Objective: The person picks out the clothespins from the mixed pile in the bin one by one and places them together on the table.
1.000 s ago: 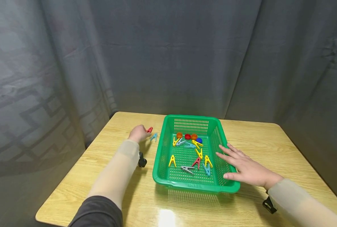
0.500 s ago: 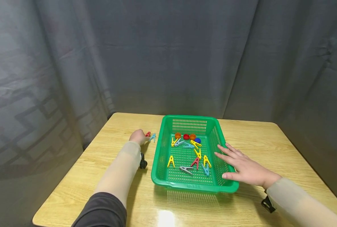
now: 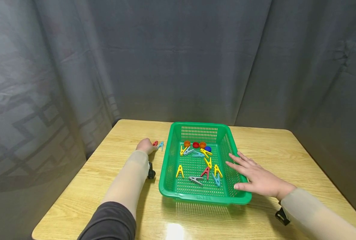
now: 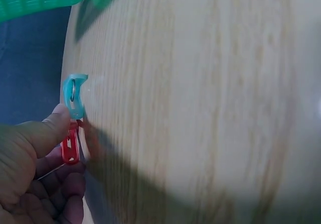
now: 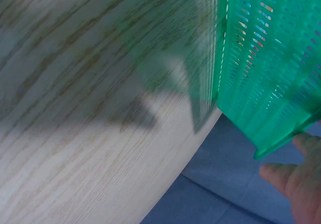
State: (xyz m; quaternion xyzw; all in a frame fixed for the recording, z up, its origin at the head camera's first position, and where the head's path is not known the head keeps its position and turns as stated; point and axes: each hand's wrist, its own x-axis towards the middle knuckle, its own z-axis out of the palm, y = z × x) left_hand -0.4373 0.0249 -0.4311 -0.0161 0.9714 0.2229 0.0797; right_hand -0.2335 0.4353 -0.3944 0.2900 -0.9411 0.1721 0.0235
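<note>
My left hand (image 3: 145, 146) pinches a red clothespin (image 4: 70, 148) between thumb and fingers, left of the basket. Right against its end stands a light-blue clothespin (image 4: 74, 96) on the table, with my thumb tip close by. On the other side, my right hand (image 3: 257, 176) lies spread over the right rim of a green plastic basket (image 3: 201, 197), fingers straight. Inside the basket are several clothespins, among them a yellow one (image 3: 179, 171), a grey one (image 3: 195, 180) and a red one (image 3: 205, 173).
Orange, red and blue round caps sit along the basket's far end, including a blue cap (image 3: 207, 149). A wooden table (image 3: 106, 186) carries everything. Dark grey curtains (image 3: 178, 66) hang behind it and at both sides.
My left hand has lowered the red clothespin and brought it alongside the light-blue one. My right hand has stayed at the basket rim. The head view has shifted slightly.
</note>
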